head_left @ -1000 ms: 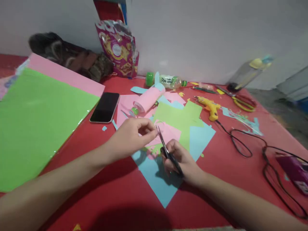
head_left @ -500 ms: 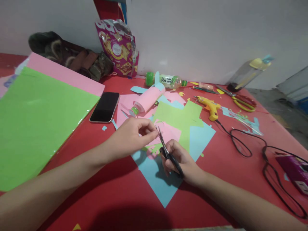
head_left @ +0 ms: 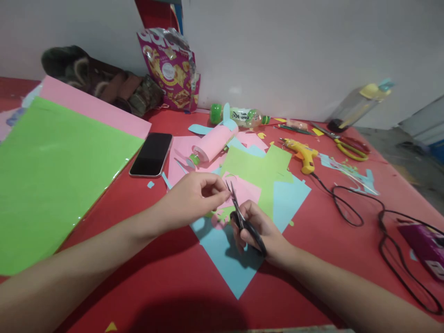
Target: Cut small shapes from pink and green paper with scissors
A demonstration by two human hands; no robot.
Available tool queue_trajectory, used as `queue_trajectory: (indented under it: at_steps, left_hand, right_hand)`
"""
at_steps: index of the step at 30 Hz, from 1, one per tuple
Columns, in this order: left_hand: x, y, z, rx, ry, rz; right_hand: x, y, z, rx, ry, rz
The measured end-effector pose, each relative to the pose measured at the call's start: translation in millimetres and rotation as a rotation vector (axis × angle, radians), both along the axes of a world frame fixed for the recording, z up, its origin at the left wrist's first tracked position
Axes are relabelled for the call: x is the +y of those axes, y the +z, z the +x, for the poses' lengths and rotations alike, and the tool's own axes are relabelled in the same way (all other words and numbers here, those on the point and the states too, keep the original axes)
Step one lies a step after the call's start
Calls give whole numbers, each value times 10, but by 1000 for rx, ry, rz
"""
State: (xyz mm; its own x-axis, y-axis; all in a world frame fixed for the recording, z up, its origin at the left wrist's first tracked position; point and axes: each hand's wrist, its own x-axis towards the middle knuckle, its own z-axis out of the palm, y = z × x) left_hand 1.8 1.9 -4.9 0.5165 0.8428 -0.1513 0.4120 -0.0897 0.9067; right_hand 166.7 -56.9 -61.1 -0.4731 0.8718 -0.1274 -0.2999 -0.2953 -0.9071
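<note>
My right hand point(head_left: 256, 227) grips a pair of scissors with black handles point(head_left: 255, 236), the blades slightly apart and pointing up and away. Close to the blade tips, my left hand point(head_left: 199, 194) pinches thumb against forefinger; whatever is between them is too small to make out. Both hands hover over a pile of coloured paper: a pink piece point(head_left: 244, 189), a green sheet point(head_left: 243, 162) and a blue sheet point(head_left: 229, 263). Small pink and green scraps lie under the scissors. Behind the hands rests a pink paper-wrapped bottle point(head_left: 215, 142) with blue paper wings.
A phone point(head_left: 151, 155) and large green sheets point(head_left: 62, 185) lie left. At the back are a snack bag point(head_left: 169, 69) and a green-capped bottle point(head_left: 243, 117). A yellow glue gun point(head_left: 301, 155) with a black cord, other scissors point(head_left: 350, 148) and a tilted bottle point(head_left: 357, 108) are right.
Both hands have shifted very slightly to the right, and the scissor tips have moved with them. The things on the table have stayed put.
</note>
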Motion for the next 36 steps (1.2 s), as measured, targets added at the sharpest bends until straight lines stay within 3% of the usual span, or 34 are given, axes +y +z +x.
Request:
queue_trajectory:
  at_steps: [12, 36]
  left_hand:
    - [-42, -24, 32, -103, -25, -185]
    - [-74, -38, 71, -122, 20, -205]
  right_hand:
    - [0, -11, 4, 23, 5, 10]
    - [-20, -6, 0, 1, -13, -20]
